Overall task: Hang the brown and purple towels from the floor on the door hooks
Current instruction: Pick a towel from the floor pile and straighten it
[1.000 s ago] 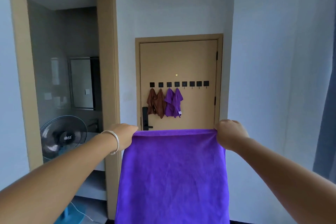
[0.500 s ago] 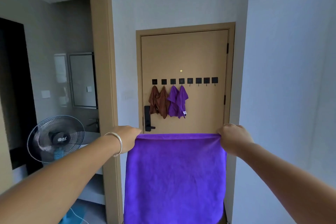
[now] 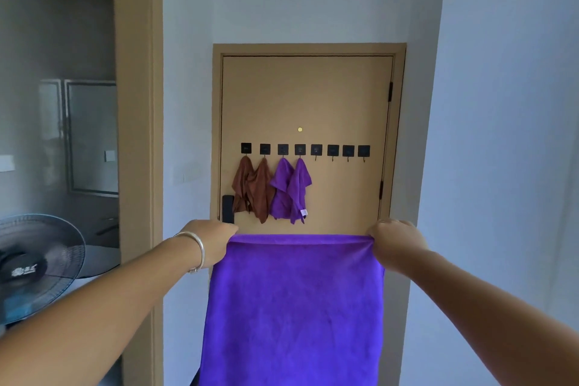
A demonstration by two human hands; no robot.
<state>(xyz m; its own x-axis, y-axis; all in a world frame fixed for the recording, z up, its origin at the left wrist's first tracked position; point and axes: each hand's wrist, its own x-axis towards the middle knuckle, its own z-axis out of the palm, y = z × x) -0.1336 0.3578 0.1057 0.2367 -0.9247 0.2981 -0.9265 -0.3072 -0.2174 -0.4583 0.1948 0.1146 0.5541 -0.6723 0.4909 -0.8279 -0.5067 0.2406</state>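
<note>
A purple towel (image 3: 294,307) hangs spread flat in front of me. My left hand (image 3: 210,240) grips its top left corner and my right hand (image 3: 396,243) grips its top right corner. Ahead stands a tan door (image 3: 307,97) with a row of several black hooks (image 3: 332,150). Two brown towels (image 3: 253,188) hang from the two leftmost hooks. Beside them two purple towels (image 3: 289,189) hang from the following two hooks. The hooks to the right of these are bare. The held towel hides the door's lower part and the floor.
A tan door frame post (image 3: 138,135) stands close on the left, with a bathroom mirror (image 3: 91,135) beyond it. A standing fan (image 3: 34,263) is at the lower left. A white wall (image 3: 501,166) bounds the narrow hallway on the right. A black door handle (image 3: 228,208) sits by the brown towels.
The door has come nearer and larger in view as I moved up the hallway. Both hands keep holding the spread purple towel at the same height.
</note>
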